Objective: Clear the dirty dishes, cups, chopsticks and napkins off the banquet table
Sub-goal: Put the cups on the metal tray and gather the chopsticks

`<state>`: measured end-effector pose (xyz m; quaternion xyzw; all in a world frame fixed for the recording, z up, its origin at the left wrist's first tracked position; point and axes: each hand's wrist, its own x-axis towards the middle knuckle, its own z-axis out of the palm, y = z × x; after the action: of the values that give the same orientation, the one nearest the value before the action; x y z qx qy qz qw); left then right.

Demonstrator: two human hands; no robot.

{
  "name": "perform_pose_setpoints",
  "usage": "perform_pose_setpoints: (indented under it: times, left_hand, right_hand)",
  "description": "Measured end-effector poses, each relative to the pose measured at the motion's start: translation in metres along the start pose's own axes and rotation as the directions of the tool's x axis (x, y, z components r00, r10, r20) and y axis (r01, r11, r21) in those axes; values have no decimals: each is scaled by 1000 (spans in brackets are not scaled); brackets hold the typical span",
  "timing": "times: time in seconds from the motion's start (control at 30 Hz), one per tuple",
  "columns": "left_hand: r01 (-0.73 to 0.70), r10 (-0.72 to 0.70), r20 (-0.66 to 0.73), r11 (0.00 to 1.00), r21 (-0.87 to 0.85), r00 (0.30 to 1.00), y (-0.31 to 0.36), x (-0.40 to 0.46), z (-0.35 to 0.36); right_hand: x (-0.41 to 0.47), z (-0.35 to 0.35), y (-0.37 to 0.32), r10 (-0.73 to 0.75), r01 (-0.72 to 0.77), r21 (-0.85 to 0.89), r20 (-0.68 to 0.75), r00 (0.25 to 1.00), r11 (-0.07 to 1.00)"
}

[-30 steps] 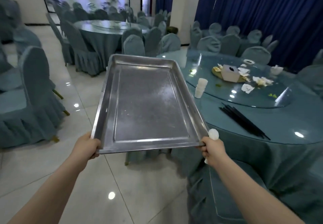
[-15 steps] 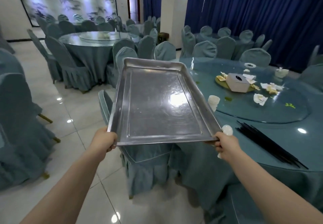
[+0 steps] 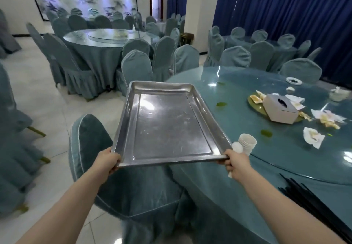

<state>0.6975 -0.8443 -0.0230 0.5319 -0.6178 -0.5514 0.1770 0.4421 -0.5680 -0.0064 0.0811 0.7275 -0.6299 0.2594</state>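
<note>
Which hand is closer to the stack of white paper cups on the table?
Right. The right hand grips the steel tray's near right corner, just beside the stack of white paper cups; the left hand grips the near left corner, a tray-width away.

A round desk (image 3: 219, 190) draped in teal cloth carries a glass turntable (image 3: 238, 125). On the glass lie stacked white cups (image 3: 247, 143), crumpled napkins (image 3: 313, 137), a tissue box (image 3: 281, 108) on what may be a yellow plate (image 3: 256, 104), and green scraps (image 3: 266, 133). Black chopsticks (image 3: 312, 202) lie on the cloth.
</note>
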Motion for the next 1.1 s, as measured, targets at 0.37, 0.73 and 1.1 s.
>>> perform_pose_setpoints:
  times: [0.37,0.73,1.1]
  left_hand:
    - [130,-130,-6,991,35,992,12,121,34]
    - [152,-162,73,980,128,984,26,207,66]
    - [39,-98,196,958,283,976,16,224,82]
  right_hand:
    - [117,72,-6,76,-79,-41,-68,995,996]
    - [181,100,-1,137,-145,-27,-192,972,989]
    - [194,101,14,215,-218,5,-208,954,976]
